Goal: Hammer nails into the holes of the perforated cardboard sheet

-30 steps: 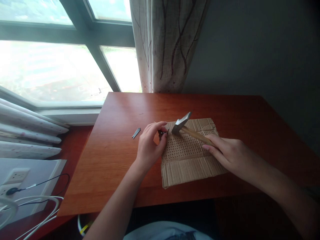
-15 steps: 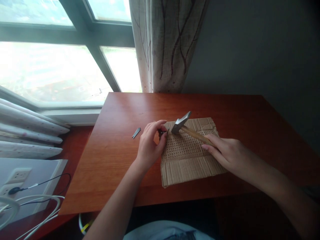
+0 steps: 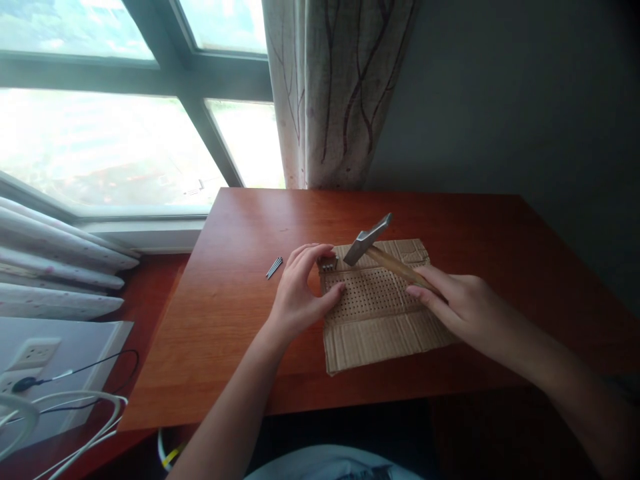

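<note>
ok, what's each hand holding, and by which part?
Right hand grips the hammer by the near end of its handle. Left hand lies on the cardboard, left edge, fingertips by the nails; a pinch cannot be told.

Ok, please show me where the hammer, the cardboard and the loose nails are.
hammer (image 3: 367,239): head view, on its metal head.
cardboard (image 3: 380,337): head view, on the plain near strip without holes.
loose nails (image 3: 273,267): head view, on the middle of the small bundle.

Reddish wooden table (image 3: 240,333); a perforated cardboard sheet (image 3: 380,333) lies flat on it; loose nails (image 3: 273,267) further left.
</note>
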`<action>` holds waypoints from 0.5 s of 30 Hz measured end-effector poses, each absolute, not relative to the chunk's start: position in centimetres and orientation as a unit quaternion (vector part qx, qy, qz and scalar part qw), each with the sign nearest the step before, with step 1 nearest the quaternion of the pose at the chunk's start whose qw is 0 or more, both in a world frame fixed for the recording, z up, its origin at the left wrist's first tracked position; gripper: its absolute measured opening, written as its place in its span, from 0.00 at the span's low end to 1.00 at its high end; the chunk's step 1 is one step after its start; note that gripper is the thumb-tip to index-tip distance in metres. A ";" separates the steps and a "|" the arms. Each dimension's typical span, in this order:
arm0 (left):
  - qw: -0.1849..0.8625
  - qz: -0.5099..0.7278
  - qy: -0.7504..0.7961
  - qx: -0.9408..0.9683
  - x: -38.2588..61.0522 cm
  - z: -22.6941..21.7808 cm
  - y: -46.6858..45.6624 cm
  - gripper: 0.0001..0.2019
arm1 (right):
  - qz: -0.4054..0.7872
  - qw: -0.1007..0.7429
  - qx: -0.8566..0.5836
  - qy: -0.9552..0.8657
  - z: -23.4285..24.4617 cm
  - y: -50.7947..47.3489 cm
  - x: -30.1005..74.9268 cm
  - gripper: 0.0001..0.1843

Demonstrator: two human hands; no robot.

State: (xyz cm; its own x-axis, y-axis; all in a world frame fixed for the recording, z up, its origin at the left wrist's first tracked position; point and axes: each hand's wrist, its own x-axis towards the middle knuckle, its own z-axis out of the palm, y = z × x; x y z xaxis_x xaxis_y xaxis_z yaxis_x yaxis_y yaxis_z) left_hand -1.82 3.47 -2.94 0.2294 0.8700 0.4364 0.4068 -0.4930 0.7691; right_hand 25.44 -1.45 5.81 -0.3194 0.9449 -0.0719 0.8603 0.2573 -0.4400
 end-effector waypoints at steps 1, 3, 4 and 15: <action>0.262 0.446 0.433 0.738 -1.8 -2.9 3.4 0.26 | 0.201 0.115 -0.573 -0.786 6.1 -1.4 25.4 0.12; 0.263 0.447 0.437 0.735 -1.7 -3.0 3.4 0.27 | 0.192 0.133 -0.567 -0.790 6.9 -1.4 25.1 0.12; 0.263 0.448 0.438 0.733 -1.6 -3.0 3.4 0.27 | 0.187 0.138 -0.563 -0.793 7.2 -1.3 24.9 0.12; 0.284 0.447 0.449 0.720 -1.6 -3.0 3.2 0.27 | 0.198 0.077 -0.554 -0.805 7.7 -0.5 23.9 0.14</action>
State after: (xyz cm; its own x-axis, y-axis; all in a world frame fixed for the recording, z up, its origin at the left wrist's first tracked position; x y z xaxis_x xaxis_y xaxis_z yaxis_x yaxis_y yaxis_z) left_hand -1.59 3.24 -3.02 0.1976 0.9006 0.3872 0.3924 -0.4346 0.8106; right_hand 23.94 -0.55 7.68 -0.3749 0.9221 -0.0957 0.8615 0.3084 -0.4035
